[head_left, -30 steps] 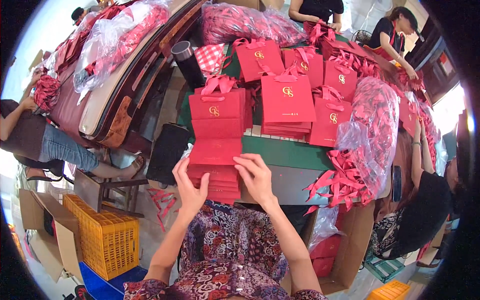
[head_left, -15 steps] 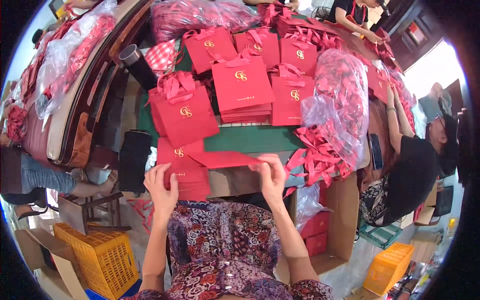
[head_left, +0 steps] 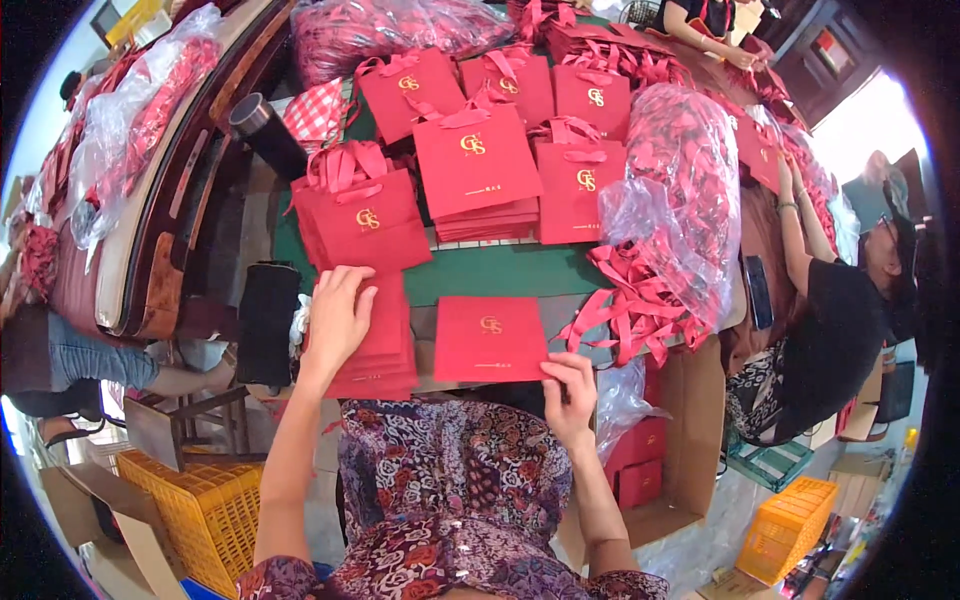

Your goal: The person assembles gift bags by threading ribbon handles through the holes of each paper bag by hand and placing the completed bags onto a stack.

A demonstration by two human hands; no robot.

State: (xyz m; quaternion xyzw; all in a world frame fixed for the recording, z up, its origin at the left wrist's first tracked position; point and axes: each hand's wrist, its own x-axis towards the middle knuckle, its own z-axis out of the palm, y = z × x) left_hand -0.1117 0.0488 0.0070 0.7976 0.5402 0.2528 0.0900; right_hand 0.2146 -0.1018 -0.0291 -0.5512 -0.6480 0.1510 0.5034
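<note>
A flat red paper bag [head_left: 490, 338] with gold lettering lies face up at the front edge of the table, no ribbon handle showing on it. My right hand [head_left: 568, 395] pinches its lower right corner between thumb and fingers. To the left, a stack of similar flat bags [head_left: 385, 345] sits slightly fanned. My left hand [head_left: 342, 315] rests over that stack's upper left part, fingers loosely stretched out, grasping nothing that I can see. Beyond it are red bags with ribbon handles [head_left: 375, 225]. Loose red ribbons [head_left: 645, 315] spill out at the right.
More handled bags [head_left: 478, 165] stand in piles across the green tabletop [head_left: 500, 275]. A clear plastic sack of ribbons [head_left: 685, 190] bulges at the right, near a phone [head_left: 758, 292]. A black tumbler [head_left: 268, 135] stands far left; a cardboard box [head_left: 690, 440] is below right. Co-workers sit around.
The bag in my right hand has gone from tilted edge-on to lying flat, face up. My left hand has moved up onto the stack; my right hand has shifted right and nearer.
</note>
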